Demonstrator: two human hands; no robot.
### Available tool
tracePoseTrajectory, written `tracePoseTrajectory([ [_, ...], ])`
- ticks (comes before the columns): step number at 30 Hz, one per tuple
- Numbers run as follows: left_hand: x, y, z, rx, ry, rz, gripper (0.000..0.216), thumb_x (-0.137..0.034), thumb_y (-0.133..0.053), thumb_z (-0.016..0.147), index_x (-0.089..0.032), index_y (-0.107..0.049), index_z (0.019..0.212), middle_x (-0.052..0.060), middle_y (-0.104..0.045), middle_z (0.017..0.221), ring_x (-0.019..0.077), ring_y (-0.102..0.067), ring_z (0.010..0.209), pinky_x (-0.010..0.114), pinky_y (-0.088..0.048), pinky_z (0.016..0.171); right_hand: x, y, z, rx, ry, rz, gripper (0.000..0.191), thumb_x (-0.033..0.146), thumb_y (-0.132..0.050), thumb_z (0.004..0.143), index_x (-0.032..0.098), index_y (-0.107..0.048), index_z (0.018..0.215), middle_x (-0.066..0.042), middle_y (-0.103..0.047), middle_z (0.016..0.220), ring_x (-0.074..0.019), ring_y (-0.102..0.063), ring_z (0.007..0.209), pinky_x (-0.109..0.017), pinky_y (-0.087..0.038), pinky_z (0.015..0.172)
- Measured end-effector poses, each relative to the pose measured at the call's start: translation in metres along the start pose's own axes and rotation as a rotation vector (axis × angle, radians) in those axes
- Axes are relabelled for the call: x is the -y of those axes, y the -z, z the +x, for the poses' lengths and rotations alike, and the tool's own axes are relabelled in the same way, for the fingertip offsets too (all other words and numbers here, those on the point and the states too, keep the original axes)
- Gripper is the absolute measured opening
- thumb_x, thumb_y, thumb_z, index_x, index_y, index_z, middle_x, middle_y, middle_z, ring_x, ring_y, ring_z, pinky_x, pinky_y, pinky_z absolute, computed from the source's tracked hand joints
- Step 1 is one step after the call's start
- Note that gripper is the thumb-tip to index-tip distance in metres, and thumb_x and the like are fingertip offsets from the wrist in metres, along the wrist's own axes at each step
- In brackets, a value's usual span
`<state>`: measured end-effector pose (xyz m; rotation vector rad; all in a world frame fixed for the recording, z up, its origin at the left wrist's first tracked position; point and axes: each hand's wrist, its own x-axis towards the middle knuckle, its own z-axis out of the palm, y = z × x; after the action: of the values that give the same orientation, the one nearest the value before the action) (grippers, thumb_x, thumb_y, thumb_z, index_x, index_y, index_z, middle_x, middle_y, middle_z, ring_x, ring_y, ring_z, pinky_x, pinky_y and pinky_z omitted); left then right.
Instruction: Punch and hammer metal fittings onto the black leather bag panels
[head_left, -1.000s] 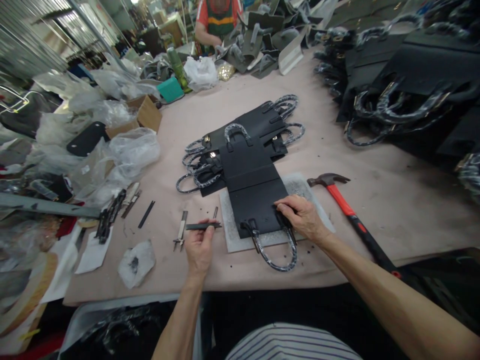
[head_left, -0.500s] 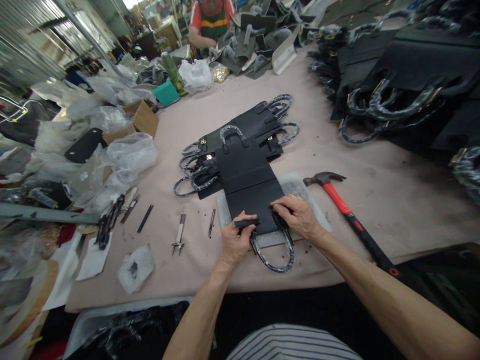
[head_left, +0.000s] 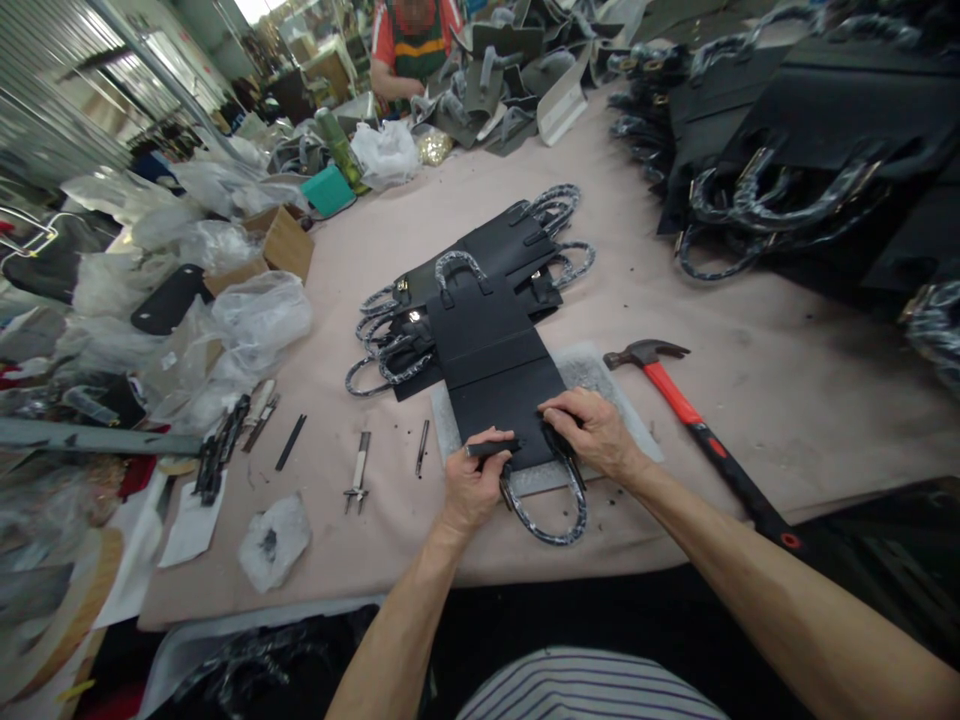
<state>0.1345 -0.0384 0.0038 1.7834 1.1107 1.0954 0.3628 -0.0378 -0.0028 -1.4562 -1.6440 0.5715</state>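
A black bag panel (head_left: 491, 345) lies flat, its near end on a pale slab (head_left: 600, 375). Between the thumb and fingers of my left hand (head_left: 474, 482) is a dark strap end (head_left: 491, 448), above the panel's near left corner. My right hand (head_left: 594, 428) pinches a black strap (head_left: 559, 442) near the right edge; its fingertips partly cover it. A plastic-wrapped handle (head_left: 551, 538) loops over the panel's near edge, between both hands. Another wrapped handle (head_left: 459, 258) arches at the far end. How the straps join the panel is hidden by my fingers.
To the right lies a claw hammer (head_left: 682, 405). Left of the panel are a divider-like tool (head_left: 360, 475), a thin metal punch (head_left: 423, 447) and a black strip (head_left: 291, 442). More bag panels (head_left: 480, 240) are stacked behind, a large pile (head_left: 832, 120) at right. A person (head_left: 412, 55) works opposite.
The view has shifted slightly. Both hands keep nearly the same grip and place at the panel's near end; little else differs.
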Motion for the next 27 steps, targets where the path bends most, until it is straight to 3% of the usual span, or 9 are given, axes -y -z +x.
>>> tracePoseTrajectory([
  [7, 0.004, -0.002, -0.001, -0.009, -0.138, 0.042, 0.019, -0.013, -0.065, 0.093, -0.019, -0.069, 0.11, 0.006, -0.079, 0.107, 0.0201, -0.075, 0.106, 0.042, -0.058, 0.105, 0.001, 0.0, 0.0, -0.013, 0.031, 0.017, 0.021, 0.03, -0.057, 0.096, 0.022, -0.075, 0.092, -0.004, -0.074, 0.082, -0.0208, -0.065, 0.081, -0.037, -0.042, 0.077],
  [13, 0.0, -0.004, 0.002, -0.008, -0.107, 0.095, 0.016, -0.013, -0.062, 0.093, -0.019, -0.071, 0.105, 0.006, -0.078, 0.103, 0.0206, -0.074, 0.105, 0.039, -0.059, 0.102, 0.003, 0.002, 0.001, -0.012, 0.03, 0.018, 0.02, 0.03, -0.058, 0.095, 0.023, -0.076, 0.092, -0.004, -0.074, 0.082, -0.021, -0.065, 0.081, -0.036, -0.043, 0.076],
  [22, -0.007, -0.012, 0.007, 0.076, -0.151, 0.23, 0.018, -0.012, -0.058, 0.092, -0.02, -0.067, 0.105, 0.006, -0.075, 0.099, 0.019, -0.073, 0.092, 0.03, -0.06, 0.085, 0.005, -0.001, 0.001, -0.041, 0.043, 0.016, 0.02, 0.031, -0.056, 0.094, 0.022, -0.074, 0.093, -0.005, -0.075, 0.085, -0.0222, -0.067, 0.083, -0.038, -0.047, 0.078],
  [27, -0.008, -0.014, 0.008, 0.074, -0.135, 0.245, 0.017, -0.011, -0.058, 0.09, -0.021, -0.066, 0.103, 0.004, -0.075, 0.096, 0.0181, -0.073, 0.087, 0.028, -0.058, 0.081, 0.009, 0.03, -0.01, -0.206, 0.08, -0.139, 0.018, 0.028, -0.054, 0.095, 0.019, -0.07, 0.101, -0.009, -0.073, 0.098, -0.024, -0.067, 0.095, -0.038, -0.052, 0.088],
])
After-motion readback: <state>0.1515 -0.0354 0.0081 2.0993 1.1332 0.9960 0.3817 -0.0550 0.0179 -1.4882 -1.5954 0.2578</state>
